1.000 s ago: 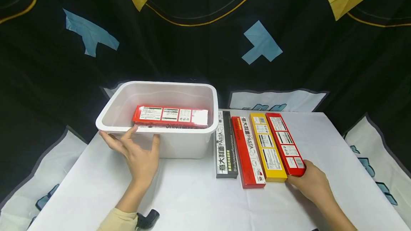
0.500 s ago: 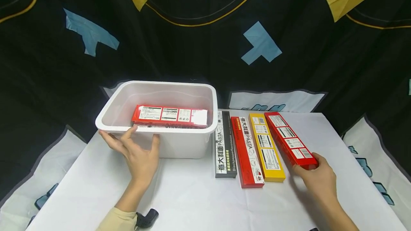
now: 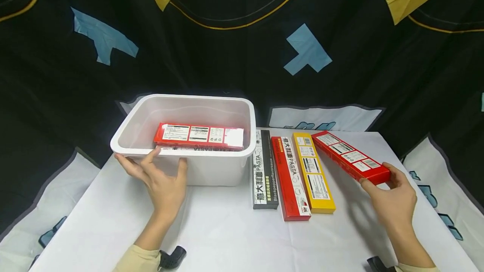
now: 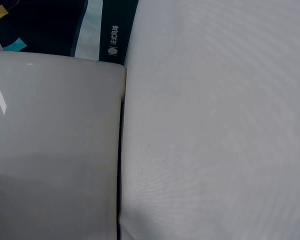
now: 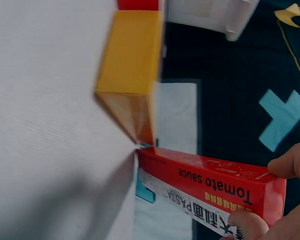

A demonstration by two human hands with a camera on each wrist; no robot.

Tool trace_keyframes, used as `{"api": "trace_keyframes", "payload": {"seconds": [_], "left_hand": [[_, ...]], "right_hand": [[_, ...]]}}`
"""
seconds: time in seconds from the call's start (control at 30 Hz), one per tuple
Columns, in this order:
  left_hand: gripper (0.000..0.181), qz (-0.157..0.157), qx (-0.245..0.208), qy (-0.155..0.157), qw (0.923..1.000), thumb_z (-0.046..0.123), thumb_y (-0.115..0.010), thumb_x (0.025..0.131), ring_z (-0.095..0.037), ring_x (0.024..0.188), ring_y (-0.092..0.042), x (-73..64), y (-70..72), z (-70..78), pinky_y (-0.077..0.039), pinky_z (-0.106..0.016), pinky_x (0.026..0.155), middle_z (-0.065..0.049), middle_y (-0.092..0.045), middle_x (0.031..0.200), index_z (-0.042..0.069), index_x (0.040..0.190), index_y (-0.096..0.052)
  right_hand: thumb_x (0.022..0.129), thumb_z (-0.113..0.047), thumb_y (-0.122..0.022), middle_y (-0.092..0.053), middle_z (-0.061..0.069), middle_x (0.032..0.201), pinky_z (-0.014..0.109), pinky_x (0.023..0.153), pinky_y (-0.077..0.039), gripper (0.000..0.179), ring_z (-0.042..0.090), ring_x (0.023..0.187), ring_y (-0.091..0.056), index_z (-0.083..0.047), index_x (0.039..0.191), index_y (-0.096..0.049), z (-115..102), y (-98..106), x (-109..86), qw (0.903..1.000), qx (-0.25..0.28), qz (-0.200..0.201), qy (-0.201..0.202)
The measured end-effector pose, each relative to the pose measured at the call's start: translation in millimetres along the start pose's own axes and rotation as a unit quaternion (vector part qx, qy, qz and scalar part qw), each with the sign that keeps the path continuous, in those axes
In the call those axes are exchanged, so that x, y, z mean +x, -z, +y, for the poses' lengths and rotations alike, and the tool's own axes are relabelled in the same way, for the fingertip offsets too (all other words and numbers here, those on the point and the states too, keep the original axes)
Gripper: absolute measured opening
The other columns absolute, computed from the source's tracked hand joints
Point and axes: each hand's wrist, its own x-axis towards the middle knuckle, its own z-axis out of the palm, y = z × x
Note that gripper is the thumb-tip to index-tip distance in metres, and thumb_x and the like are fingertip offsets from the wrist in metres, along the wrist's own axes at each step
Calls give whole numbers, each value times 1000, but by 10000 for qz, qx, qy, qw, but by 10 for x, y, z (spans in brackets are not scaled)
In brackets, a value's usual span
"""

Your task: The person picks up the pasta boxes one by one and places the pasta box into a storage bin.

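Note:
My right hand [image 3: 397,202] pinches the near end of a red tomato sauce pasta box [image 3: 349,156] between thumb and fingers. That end is raised off the table, and the far end slopes down beside the yellow box [image 3: 314,173]. In the right wrist view, the red box [image 5: 210,185] shows its printed side. My left hand [image 3: 164,188] rests with spread fingers against the front of a white plastic tub [image 3: 219,171], one fingertip at its rim. Inside the tub lies another red box [image 3: 200,134], with more packaging partly hidden below it.
Left of the yellow box lie a red pasta box [image 3: 291,179] and a black pepper pasta box [image 3: 266,171], side by side on the white table [image 3: 234,234]. A black curtain [image 3: 227,62] hangs behind the table.
My right hand has lifted the near end of the rightmost red box and swung it right, away from the yellow box. The left hand stays at the tub.

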Motion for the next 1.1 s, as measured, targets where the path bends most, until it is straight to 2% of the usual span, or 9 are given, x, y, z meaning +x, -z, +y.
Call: {"api": "trace_keyframes", "payload": {"seconds": [0.23,0.33,0.47,0.53,0.6,0.7,0.77,0.97,1.1], "left_hand": [[57,-200,149,207,9995,14,-77,80,-30,144,12,-37,-4,-194,-16,-41,116,-24,11,156,8,124,-43],[58,-192,169,235,9994,16,-78,79,-29,144,13,-49,-16,-259,-14,-40,116,-22,12,156,9,124,-43],[57,-90,178,166,9997,16,-79,79,-31,144,12,-55,-26,-287,-11,-42,116,-24,12,155,7,122,-44],[56,-66,190,145,9997,17,-79,79,-31,144,12,-54,-26,-289,-11,-42,116,-25,11,155,8,122,-44],[56,-52,193,124,9997,17,-79,79,-32,144,12,-50,-23,-289,-11,-42,116,-25,11,155,8,122,-44],[56,-55,197,112,9997,18,-79,79,-32,144,12,-41,-25,-287,-12,-42,116,-25,11,155,9,123,-44],[57,-61,186,123,9997,18,-79,79,-31,144,12,-37,-25,-288,-13,-41,116,-25,10,156,10,123,-44],[58,-73,181,172,9997,20,-79,79,-29,144,12,-50,-25,-305,-12,-40,116,-22,11,156,11,124,-44],[57,-26,202,143,9997,20,-79,78,-29,144,13,-57,-24,-310,-12,-41,116,-23,11,156,11,123,-44]], "right_hand": [[86,-23,-73,-38,-2,153,49,95,-44,74,21,138,-37,-33,149,-37,-112,207,26,9983,460,224,-279],[86,-16,-72,-40,-6,150,43,97,-43,71,17,135,-40,-34,147,-41,-186,297,43,9970,661,393,-37],[86,-5,-69,-44,-4,148,33,97,-43,69,17,131,-43,-30,145,-44,-323,375,71,9928,921,524,556],[83,5,-67,-45,0,146,27,93,-44,69,19,127,-44,-24,143,-48,-401,390,76,9841,1498,480,824],[80,14,-64,-48,6,143,21,87,-46,69,21,122,-45,-17,140,-52,-480,394,74,9665,2295,379,1087],[75,26,-59,-51,15,136,16,79,-48,68,25,114,-47,-6,134,-57,-617,402,66,9231,3561,113,1445],[74,29,-56,-52,19,131,18,78,-50,66,26,110,-48,-1,132,-57,-718,406,55,8971,4091,-75,1670],[77,31,-49,-51,27,130,29,78,-53,60,31,108,-51,7,131,-54,-1010,407,9,8410,4897,-806,2153],[79,30,-49,-49,29,131,34,80,-52,57,32,110,-51,10,132,-51,-1153,391,-31,8139,5183,-1246,2309]]}}
